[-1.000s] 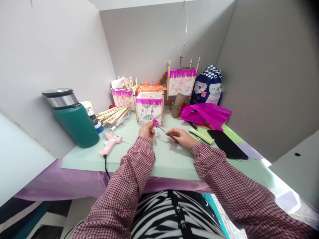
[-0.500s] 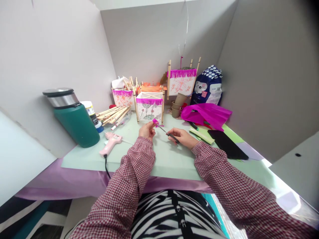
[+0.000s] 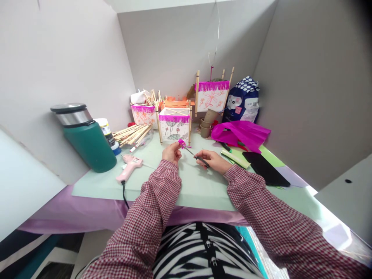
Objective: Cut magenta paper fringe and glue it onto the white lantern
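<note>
When I compare this moment with the frames from the preceding second, I find almost no change. My left hand (image 3: 172, 152) sits at the same spot above the pale green work mat (image 3: 145, 182). Its thumb and fingers are pinched closed on the small magenta fringed paper piece (image 3: 182, 143), which stands just above the fingertips. My right hand (image 3: 212, 159) has shifted only slightly. It is closed around the slim dark-handled metal tool (image 3: 201, 159), whose thin tip points up and left, ending just beside the paper piece. I cannot tell whether the tip touches the paper. I judge that both holds are steady and that the work is at a fine, near-static stage.

Surrounding items:
- The white paper lantern with wooden posts and magenta fringe (image 3: 173, 126) stands just behind the hands.
- The pink plastic glue gun (image 3: 128, 166) lies to the left on the mat, with its black cord running off the near edge.
- The teal insulated flask with a steel lid (image 3: 88, 143) stands further left, and a bundle of wooden sticks (image 3: 132, 133) lies behind it.
- The crumpled magenta tissue sheet (image 3: 240, 133) and the flat black slab (image 3: 264, 167) lie to the right.

Legible markings: none. The small yellow-capped bottle (image 3: 107, 133) carries a blue-and-white label, and the navy polka-dot bag (image 3: 241, 100) carries pale tags. All of this print is too small to read.
</note>
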`<state>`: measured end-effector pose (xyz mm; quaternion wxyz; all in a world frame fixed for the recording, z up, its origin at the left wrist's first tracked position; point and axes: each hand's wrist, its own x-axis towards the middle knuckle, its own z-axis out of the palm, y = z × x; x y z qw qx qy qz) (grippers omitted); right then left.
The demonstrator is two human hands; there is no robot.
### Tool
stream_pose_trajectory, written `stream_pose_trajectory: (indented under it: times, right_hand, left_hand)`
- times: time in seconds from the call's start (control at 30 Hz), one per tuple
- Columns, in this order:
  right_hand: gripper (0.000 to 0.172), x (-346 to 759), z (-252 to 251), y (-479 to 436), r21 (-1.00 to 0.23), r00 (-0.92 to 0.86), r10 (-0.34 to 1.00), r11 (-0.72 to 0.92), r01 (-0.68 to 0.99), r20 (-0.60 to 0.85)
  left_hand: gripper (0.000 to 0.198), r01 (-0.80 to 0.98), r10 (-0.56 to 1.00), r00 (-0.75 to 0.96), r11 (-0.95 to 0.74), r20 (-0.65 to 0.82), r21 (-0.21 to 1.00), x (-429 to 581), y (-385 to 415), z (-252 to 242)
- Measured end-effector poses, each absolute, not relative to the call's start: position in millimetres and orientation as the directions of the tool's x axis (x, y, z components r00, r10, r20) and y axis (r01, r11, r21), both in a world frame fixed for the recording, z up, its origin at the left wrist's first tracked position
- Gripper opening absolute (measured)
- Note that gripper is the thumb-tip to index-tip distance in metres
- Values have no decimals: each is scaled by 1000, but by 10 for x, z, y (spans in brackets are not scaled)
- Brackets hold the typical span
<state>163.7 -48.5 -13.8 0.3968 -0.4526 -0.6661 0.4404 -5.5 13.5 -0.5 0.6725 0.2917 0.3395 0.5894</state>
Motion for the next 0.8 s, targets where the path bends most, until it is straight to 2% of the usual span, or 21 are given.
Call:
stream_pose_trajectory:
  times: [0.8]
  right_hand:
    - [33, 1651, -194, -456, -945, -294, 948, 203, 257, 124]
  left_hand:
    - [18, -579, 995, 19, 91, -98, 810, -57, 186, -55]
